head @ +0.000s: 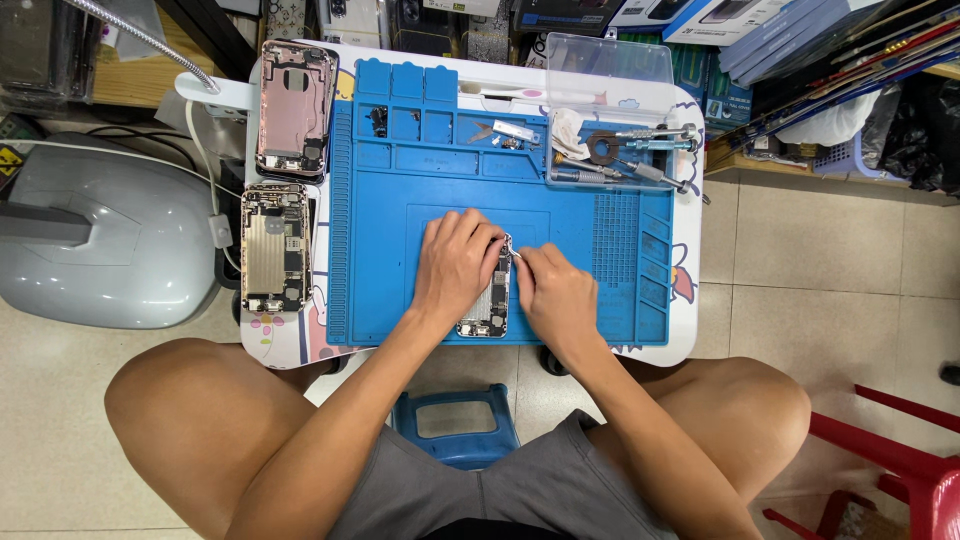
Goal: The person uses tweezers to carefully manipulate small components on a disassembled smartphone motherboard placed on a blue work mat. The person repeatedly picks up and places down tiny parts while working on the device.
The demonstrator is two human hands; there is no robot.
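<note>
The opened phone (487, 300) lies on the blue mat (380, 250), long axis pointing away from the person, under the left hand (455, 265) gripping its edge; the right hand (555, 290), just beside, pinches a small tool (517, 256) at its top.

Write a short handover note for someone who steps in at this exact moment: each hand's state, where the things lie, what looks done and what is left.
Left hand: resting on the opened phone on the blue work mat, steadying it.
Right hand: fingers pinched at the phone's upper right edge; whether they hold a small tool or part is too small to tell.
Nearby: two more opened phone bodies left of the mat; small removed parts in the mat's top compartments; a clear tray of screwdrivers at top right.
Done: phone is open, insides exposed.
Left: work inside it is unfinished; the phone is not yet closed up.
</note>
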